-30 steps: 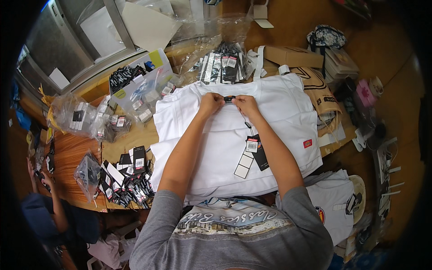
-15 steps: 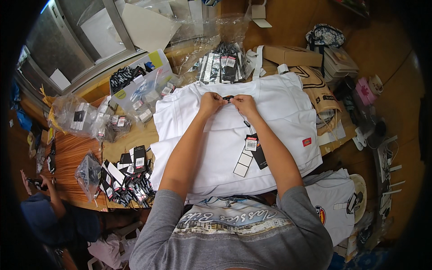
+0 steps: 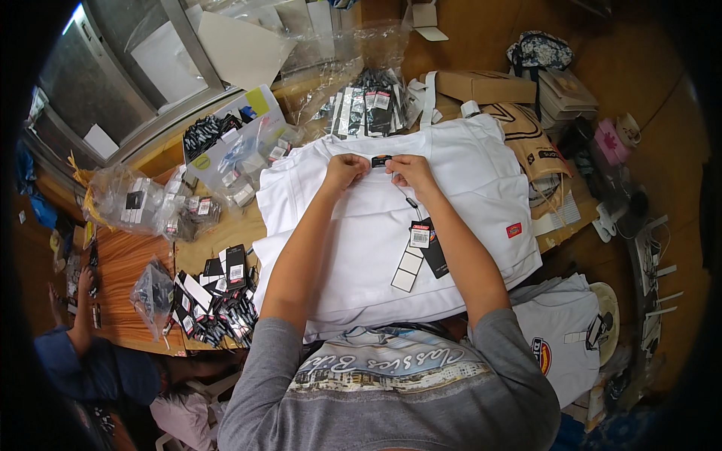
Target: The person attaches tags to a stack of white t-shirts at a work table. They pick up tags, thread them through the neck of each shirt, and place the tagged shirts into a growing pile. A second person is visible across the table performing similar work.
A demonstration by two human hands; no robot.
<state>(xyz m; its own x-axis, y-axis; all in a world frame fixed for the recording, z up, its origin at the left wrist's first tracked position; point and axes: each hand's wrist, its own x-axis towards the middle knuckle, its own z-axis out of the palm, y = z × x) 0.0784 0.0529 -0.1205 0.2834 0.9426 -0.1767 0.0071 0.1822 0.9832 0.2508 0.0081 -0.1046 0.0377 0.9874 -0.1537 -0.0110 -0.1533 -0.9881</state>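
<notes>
A white T-shirt [image 3: 361,248] lies spread in front of me on other white garments. At its neckline is a small black neck label [image 3: 381,161]. My left hand [image 3: 346,172] is closed, its thumb and fingertips pinching the label's left edge. My right hand [image 3: 411,172] pinches the right edge, fingers bent. Beside the right fingertips a thin dark cord runs down to several hang tags [image 3: 420,236], black and white, which rest on the shirt by my right forearm. Whether the cord passes through the label is too small to tell.
Loose hang tags [image 3: 218,301] are heaped left of the shirt. Beyond it stand a bag of tags [image 3: 368,105] and a box of black cords [image 3: 210,139]. Plastic bags [image 3: 139,199] lie farther left, near a co-worker's arm [image 3: 81,308]. Another white shirt [image 3: 560,338] hangs at lower right.
My hands have moved slightly apart, so more of the black label shows between them. The hang tags have barely shifted. At far left the co-worker's hands have moved over the table.
</notes>
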